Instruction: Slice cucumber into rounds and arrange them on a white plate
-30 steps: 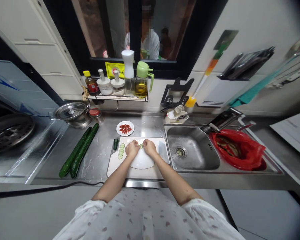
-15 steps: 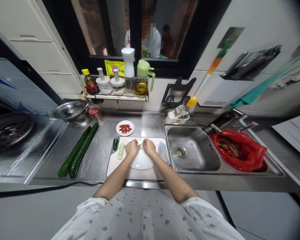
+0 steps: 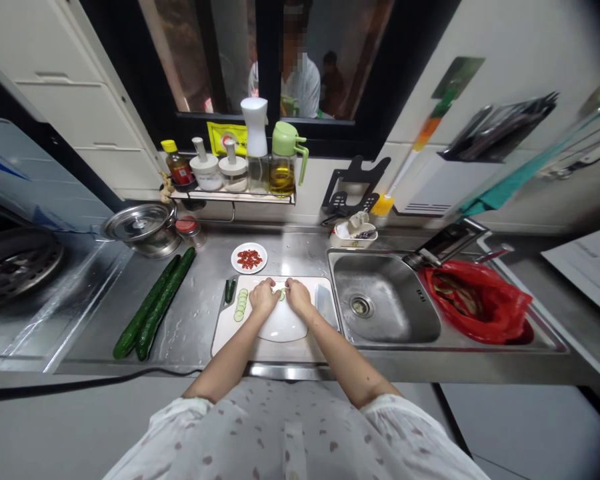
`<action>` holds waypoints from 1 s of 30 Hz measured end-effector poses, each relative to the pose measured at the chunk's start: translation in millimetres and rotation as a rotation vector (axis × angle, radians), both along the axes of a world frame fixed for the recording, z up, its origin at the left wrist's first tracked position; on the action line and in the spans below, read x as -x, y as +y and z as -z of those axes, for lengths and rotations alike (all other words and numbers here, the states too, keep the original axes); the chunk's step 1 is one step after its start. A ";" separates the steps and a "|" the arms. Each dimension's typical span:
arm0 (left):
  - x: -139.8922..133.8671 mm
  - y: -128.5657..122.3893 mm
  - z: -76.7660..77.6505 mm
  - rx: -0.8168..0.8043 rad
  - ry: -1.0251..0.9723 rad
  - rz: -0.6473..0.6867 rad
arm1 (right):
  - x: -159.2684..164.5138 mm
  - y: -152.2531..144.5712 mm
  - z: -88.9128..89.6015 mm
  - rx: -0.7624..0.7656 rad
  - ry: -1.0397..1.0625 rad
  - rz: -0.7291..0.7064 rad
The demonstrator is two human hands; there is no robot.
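Cucumber slice between left hand and right hand; fingers of both bent, grip unclear.

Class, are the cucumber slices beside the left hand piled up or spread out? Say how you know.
Spread out: the cucumber slices lie in a row on the cutting board, with several round faces showing.

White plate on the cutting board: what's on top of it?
At least one cucumber slice shows between the left hand and right hand; whatever lies under them on the plate is covered.
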State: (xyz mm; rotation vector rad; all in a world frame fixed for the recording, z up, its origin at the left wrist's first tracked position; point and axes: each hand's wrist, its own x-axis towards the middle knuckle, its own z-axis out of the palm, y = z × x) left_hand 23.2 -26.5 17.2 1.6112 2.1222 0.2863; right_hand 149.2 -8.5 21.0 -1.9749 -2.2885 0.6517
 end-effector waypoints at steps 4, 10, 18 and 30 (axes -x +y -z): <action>-0.2 1.3 1.9 0.003 0.014 0.024 | -0.3 0.2 -1.0 -0.007 -0.024 -0.016; 0.5 1.3 5.5 -0.006 0.023 0.025 | -0.1 -0.5 -1.9 -0.006 -0.070 -0.024; -0.2 2.8 6.5 -0.003 0.016 0.020 | -3.9 -3.6 -6.3 -0.004 -0.084 0.029; -0.2 1.2 4.9 -0.017 0.012 0.005 | -2.3 -18.5 -4.1 -0.008 -0.105 0.030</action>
